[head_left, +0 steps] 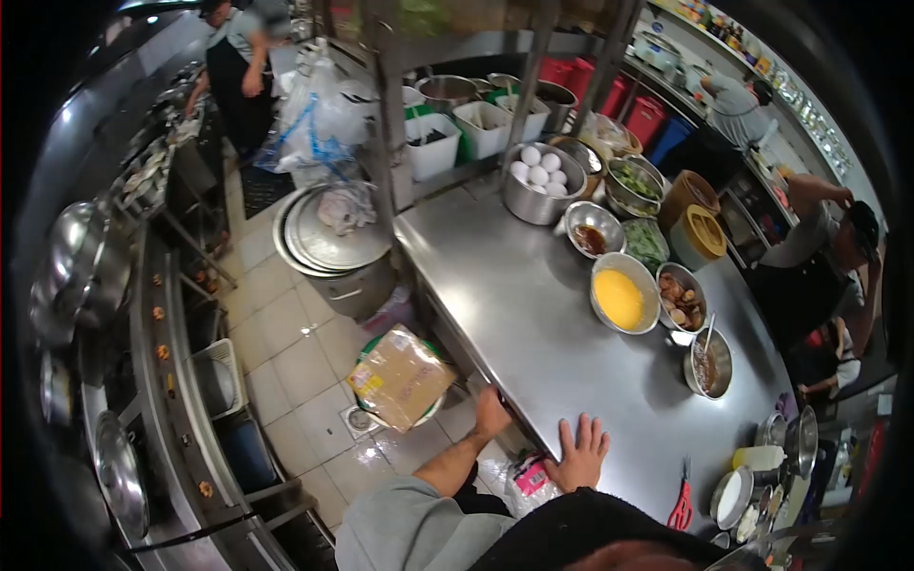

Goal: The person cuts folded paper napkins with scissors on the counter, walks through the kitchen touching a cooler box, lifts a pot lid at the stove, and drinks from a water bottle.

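Observation:
My left hand (490, 415) is at the side of the steel table (476, 285), its fingers curled over the edge of what looks like a drawer just under the tabletop; the fingertips are partly hidden. Flat on the tabletop near that same edge lies my right hand (579, 455), fingers spread and holding nothing. Below and between the hands, a clear plastic bag with a pink label (530, 479) shows beside the table edge. Red-handled scissors (682, 504) lie on the table to the right of my right hand.
Along the table's far side stand a pot of eggs (526, 204), a bowl of yellow liquid (598, 295) and a bowl with a spoon (721, 379). A cardboard piece (405, 378) tops a container on the floor. Stoves line the left; several people work nearby.

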`<state>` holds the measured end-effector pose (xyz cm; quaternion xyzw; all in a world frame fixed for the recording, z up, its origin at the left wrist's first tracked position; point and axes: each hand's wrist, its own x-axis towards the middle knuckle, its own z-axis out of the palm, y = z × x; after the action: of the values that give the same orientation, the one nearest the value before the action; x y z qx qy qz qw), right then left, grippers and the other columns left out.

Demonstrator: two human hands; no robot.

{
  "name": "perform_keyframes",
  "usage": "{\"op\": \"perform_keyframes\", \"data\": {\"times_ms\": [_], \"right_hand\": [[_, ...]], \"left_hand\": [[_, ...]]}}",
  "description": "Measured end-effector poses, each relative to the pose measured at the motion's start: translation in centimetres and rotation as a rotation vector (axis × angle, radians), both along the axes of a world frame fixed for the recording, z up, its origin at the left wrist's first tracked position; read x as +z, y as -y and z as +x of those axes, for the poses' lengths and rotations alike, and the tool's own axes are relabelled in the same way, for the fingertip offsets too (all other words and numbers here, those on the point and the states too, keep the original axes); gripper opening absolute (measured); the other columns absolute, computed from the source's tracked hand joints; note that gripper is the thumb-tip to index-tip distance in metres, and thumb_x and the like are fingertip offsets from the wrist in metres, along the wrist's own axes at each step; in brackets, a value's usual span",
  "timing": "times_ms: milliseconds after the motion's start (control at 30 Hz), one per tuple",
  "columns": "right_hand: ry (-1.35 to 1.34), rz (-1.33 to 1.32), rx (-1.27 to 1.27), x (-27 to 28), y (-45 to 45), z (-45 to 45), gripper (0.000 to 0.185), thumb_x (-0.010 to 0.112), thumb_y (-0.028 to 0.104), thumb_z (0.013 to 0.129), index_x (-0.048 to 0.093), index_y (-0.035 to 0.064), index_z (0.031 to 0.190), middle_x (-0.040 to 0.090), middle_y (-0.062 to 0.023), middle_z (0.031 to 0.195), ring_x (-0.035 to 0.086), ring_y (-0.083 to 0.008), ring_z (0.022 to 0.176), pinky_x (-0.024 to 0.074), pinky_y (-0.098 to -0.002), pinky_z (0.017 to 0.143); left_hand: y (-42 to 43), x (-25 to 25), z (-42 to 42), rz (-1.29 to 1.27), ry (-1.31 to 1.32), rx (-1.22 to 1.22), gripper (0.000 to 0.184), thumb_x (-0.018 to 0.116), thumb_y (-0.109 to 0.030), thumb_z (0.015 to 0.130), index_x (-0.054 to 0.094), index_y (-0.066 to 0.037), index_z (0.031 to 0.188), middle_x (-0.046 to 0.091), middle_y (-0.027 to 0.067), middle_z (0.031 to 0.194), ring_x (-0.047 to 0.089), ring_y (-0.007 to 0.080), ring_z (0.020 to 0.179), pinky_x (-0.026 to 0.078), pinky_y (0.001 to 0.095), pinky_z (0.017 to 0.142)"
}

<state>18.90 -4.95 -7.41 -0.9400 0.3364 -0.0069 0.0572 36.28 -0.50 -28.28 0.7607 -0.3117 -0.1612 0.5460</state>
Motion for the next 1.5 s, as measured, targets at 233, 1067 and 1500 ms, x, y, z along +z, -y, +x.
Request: {"op": "perform_keyframes", "data": {"times_ms": [233,1067,1500], "right_hand": [[0.028,0.016,0.025,0.6,-0.5,-0.7,0.079,0.072,0.031,0.059,0.039,0.0174,0.13,0.027,-0.0177,0.138,0.017,-0.0391,0.13,0.0126,-0.0567,0.103],[1.056,1.582,1.742,30.4,-19.5,8.5,0.018,0.058,0.012,0.083,0.061,-0.0056,0.087,0.059,-0.0149,0.084,0.055,-0.0255,0.067,0.0405,-0.0359,0.057],[0.963,1.371,0.711,22.2,-14.6,6.1,0.019,0.06,0.013,0.083,0.06,-0.0027,0.093,0.059,-0.0095,0.089,0.058,-0.0173,0.077,0.0465,-0.0305,0.07]], "left_hand": [[-13.8,10.7,0.4,0.134,-0.119,0.096,0.064,0.078,-0.024,0.053,0.049,-0.003,0.106,0.056,0.017,0.098,0.055,0.0321,0.094,0.043,0.0385,0.083],[-23.2,44.8,8.4,-0.623,0.902,0.127,0.084,0.084,-0.021,0.047,0.038,-0.002,0.115,0.05,0.0141,0.107,0.052,0.0262,0.097,0.043,0.0379,0.086],[-22.9,52.5,6.1,-1.041,1.145,-0.094,0.055,0.072,-0.014,0.068,0.041,0.005,0.108,0.054,0.0211,0.095,0.057,0.0299,0.084,0.049,0.0377,0.073]]}}
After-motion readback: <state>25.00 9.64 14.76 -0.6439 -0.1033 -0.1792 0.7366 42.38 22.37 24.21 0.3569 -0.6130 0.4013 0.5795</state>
